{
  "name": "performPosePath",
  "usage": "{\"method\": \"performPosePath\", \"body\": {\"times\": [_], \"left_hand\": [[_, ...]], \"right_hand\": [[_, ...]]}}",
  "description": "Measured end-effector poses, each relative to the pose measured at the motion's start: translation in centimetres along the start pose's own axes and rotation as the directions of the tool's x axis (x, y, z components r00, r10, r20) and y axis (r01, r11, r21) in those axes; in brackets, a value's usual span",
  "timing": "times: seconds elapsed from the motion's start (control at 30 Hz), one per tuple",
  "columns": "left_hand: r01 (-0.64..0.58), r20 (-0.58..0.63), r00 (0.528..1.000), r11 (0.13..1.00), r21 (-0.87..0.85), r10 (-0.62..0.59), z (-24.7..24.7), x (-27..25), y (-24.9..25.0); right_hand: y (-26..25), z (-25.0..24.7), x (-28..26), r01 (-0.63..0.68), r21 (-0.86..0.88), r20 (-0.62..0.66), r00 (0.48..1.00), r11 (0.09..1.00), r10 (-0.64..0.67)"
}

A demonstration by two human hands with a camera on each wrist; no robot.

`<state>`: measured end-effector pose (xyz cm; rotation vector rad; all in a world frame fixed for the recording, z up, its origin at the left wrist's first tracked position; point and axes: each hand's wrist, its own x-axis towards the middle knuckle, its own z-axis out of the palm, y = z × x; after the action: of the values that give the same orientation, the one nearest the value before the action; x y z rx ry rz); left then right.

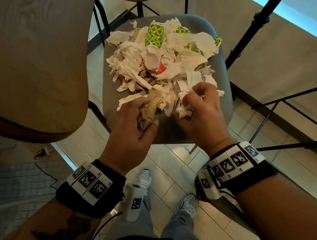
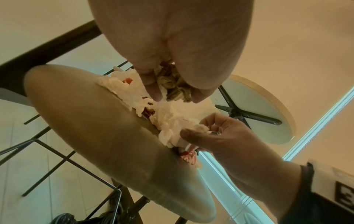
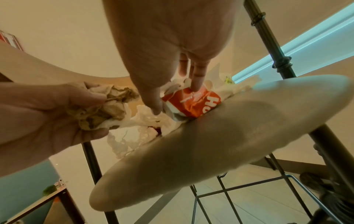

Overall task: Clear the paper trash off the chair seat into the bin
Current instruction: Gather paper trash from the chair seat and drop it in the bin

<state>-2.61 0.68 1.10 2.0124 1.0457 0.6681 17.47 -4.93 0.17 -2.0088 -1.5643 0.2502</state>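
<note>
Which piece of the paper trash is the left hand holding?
The crumpled brown paper wad at the near edge of the pile, gripped by the left hand. The scraps around it are white; the right hand grasps white tissue.

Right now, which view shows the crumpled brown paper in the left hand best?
The right wrist view: the crumpled brown paper sits unobstructed in the left hand, its fingers curled round it. The head view shows the wad partly covered by that hand; in the left wrist view only a piece peeks between the fingers.
</note>
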Motion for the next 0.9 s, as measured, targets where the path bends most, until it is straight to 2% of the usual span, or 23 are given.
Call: {"method": "performPosePath", "body": {"times": [0.17,0.27,0.4,0.47,0.57,0.7,0.9], "left_hand": [[-0.018,-0.007,1.0,1.0,-0.007,0.018,-0.1,0.0,0.2],[-0.054,-0.028,0.998,0.998,-0.024,0.053,-0.3,0.1,0.8],[-0.088,-0.054,0.995,0.995,-0.052,0.085,-0.6,0.6,1.6],[-0.078,-0.057,0.996,0.995,-0.061,0.074,-0.6,0.8,1.7],[-0.068,-0.059,0.996,0.995,-0.076,0.064,-0.4,0.8,1.7],[-0.07,-0.059,0.996,0.994,-0.08,0.065,-0.3,0.4,2.0],[-0.113,-0.094,0.991,0.982,-0.15,0.1,-0.9,0.4,3.7]], "right_hand": [[-0.3,1.1,0.0,-0.071,-0.04,0.037,0.997,0.997,0.073],[-0.4,1.4,-0.2,-0.015,-0.065,0.011,1.0,0.998,0.016],[0.0,0.4,-0.2,0.017,0.012,-0.037,0.999,1.0,-0.016],[0.0,-0.6,-0.1,0.005,0.07,-0.072,0.997,0.998,0.0],[-0.4,-2.4,0.2,-0.089,0.225,-0.13,0.984,0.97,0.12],[-0.9,-4.3,0.4,-0.194,0.495,-0.157,0.939,0.847,0.307],[-0.7,-7.6,0.8,-0.114,0.595,-0.272,0.903,0.795,0.332]]}}
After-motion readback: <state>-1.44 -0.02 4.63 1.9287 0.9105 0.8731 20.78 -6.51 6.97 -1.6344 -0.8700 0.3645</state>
